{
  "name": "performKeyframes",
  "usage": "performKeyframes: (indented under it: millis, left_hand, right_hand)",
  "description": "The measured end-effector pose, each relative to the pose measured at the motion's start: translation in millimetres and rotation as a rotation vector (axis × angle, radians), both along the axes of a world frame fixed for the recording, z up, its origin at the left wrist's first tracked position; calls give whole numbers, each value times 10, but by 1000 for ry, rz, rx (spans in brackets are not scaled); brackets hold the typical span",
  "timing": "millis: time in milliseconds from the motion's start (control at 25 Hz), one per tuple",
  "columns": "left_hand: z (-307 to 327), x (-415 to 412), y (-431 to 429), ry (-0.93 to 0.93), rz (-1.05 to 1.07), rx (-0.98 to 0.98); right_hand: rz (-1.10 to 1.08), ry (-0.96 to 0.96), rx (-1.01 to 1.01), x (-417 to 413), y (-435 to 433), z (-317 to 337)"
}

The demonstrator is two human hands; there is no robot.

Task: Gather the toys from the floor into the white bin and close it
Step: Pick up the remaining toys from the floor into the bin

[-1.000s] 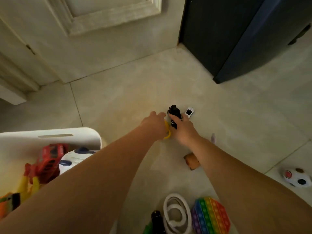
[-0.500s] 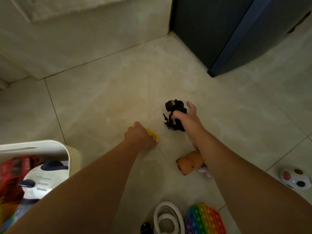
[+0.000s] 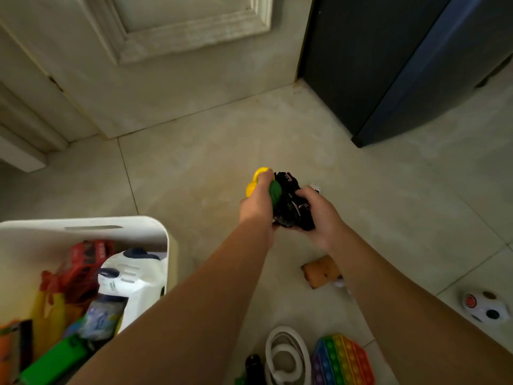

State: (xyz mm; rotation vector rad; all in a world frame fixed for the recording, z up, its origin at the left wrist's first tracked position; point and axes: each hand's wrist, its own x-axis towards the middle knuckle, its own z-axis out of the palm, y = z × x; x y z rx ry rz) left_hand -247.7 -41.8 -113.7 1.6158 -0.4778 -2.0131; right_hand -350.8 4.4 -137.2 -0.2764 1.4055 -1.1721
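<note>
Both hands have lifted off the floor and come together: the left hand (image 3: 256, 208) curls round a yellow-and-green toy (image 3: 257, 179), and the right hand (image 3: 319, 215) clamps a black toy car (image 3: 291, 207), with the toys touching. Both look ready for the white bin (image 3: 125, 220), open and part-filled at lower left. Pale floor tiles (image 3: 194, 176) meet a panelled door (image 3: 180, 37) and a dark cabinet (image 3: 374, 65). A rainbow pop toy (image 3: 341, 359), a white ring (image 3: 286, 354) and an orange toy (image 3: 322, 270) lie loose.

White bin (image 3: 155, 226), rainbow-striped pop toy (image 3: 342, 359), yellow-green toy (image 3: 259, 182), black toy (image 3: 291, 207).

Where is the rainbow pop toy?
The rainbow pop toy lies on the floor at the head view's bottom edge, just right of the white coiled ring.
</note>
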Motion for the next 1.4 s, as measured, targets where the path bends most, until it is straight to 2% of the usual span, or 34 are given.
performKeyframes:
  millis: [120, 240, 480, 560, 720, 880, 960, 1080, 1240, 1320, 1400]
  left_hand:
    - [489, 254, 114, -67, -18, -110]
    - [1062, 778, 281, -57, -48, -221]
    - [1841, 2259, 819, 30, -189, -322]
    - [1823, 2750, 1007, 12, -223, -281]
    - [1459, 3504, 1382, -173, -231, -148]
    - [1121, 3835, 1551, -328, -242, -136]
    - [1044, 3855, 1573, -363, -313, -168]
    - [1016, 3846, 1589, -378, -409, -172]
    - [948, 3839, 1579, -377, -415, -160]
    - [898, 3817, 1535, -387, -344, -186]
    - [862, 3796, 1423, -348, -207, -178]
  right_hand:
    - [59, -33, -150, 305, 98, 462]
    - [83, -35, -248, 734, 213, 954]
    - [249, 52, -253, 1822, 562, 1622]
    - [301, 176, -189, 2194, 726, 1641]
    - [582, 663, -33, 2892, 1115, 1538]
    - [875, 1207, 97, 3174, 1325, 1374]
    - [1059, 1393, 247, 3213, 1374, 1309]
    - [1376, 1363, 401, 3289, 1389, 1297]
    - [1720, 1554, 337, 3391, 1476, 1321]
    - [1710, 1551, 288, 3377, 1476, 1262]
    - [1585, 1401, 329, 3298, 1433, 1225]
